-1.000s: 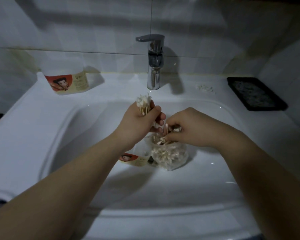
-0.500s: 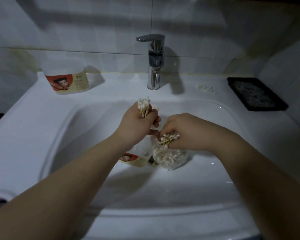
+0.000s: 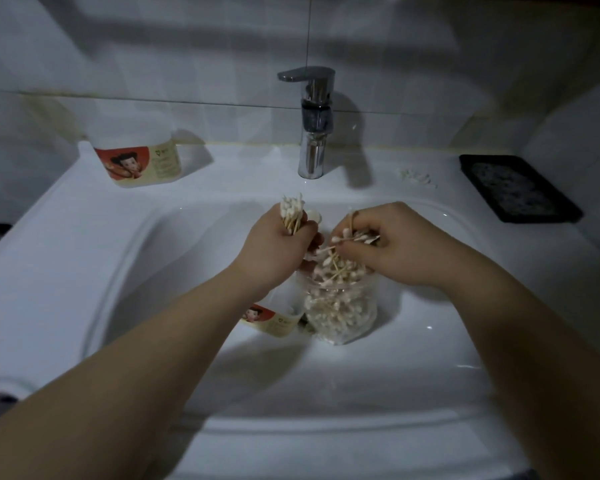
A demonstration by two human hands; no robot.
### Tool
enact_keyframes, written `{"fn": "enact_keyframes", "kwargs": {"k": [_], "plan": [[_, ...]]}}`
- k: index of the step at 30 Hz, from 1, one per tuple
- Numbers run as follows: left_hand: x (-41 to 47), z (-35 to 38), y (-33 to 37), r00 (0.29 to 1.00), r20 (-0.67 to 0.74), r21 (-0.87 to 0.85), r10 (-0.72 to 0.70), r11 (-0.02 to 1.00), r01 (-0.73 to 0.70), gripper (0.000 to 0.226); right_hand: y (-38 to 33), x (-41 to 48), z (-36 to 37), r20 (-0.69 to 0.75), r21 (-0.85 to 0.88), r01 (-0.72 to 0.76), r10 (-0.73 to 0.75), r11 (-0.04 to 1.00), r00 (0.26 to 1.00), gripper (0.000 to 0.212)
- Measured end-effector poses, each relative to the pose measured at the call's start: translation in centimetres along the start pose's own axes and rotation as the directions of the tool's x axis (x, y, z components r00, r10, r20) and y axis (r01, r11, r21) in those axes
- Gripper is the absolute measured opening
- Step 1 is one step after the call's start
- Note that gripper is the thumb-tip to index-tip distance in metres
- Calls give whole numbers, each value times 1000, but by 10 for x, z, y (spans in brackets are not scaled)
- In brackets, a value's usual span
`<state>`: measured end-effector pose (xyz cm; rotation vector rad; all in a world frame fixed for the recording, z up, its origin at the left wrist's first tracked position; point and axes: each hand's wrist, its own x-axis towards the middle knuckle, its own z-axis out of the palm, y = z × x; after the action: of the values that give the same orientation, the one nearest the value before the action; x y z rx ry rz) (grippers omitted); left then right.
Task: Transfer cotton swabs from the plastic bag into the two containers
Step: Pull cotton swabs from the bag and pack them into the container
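Grips an upright bundle of cotton swabs (image 3: pixel 291 213) in the curled left hand (image 3: pixel 274 251), tips fanning out above the fist. Pinches a smaller, sideways cluster of swabs (image 3: pixel 355 239) in the right hand (image 3: pixel 395 247), fingers curled round them at the mouth of the plastic bag (image 3: pixel 340 310).

Just beneath both hands, in the basin of the sink (image 3: pixel 84 258): the clear bag, upright and packed with swabs most of the way up. Touching its left side, partly under the left wrist: one labelled container (image 3: pixel 274 320), contents hidden. Far left on the ledge, well apart: the second labelled container (image 3: pixel 139 164), contents impossible to tell in the dim light.

Judging by this: early to midway. Gathered so far, two handfuls, neither yet dropped into a container. Left to do: seat both handfuls, then empty the bulk of the bag across the two containers.

Farther out: tap (image 3: pixel 314 123) at the far middle, a few loose swabs (image 3: pixel 416 176) on the ledge to its right, black tray (image 3: pixel 516 188) at far right.
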<state>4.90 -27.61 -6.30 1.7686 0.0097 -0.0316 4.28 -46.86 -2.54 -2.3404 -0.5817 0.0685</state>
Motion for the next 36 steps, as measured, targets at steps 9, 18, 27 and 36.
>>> {"fn": "enact_keyframes", "kwargs": {"k": [9, 18, 27, 36], "plan": [[-2, -1, -1, 998, 36, 115, 54, 992, -57, 18, 3, 3, 0, -20, 25, -76, 76, 997, 997, 14], [-6, -2, -1, 967, 208, 209, 145, 960, -189, 21, 0, 4, 2, -73, 98, -99, 106, 990, 992, 14], [-3, -1, -5, 989, 131, 245, 66, 965, -96, 23, 3, 5, -12, -200, 211, -90, 133, 973, 971, 3], [-2, 0, -3, 995, 18, 33, 100, 994, -100, 34, 5, 4, 0, -43, 64, -100, 102, 993, 994, 11]]}}
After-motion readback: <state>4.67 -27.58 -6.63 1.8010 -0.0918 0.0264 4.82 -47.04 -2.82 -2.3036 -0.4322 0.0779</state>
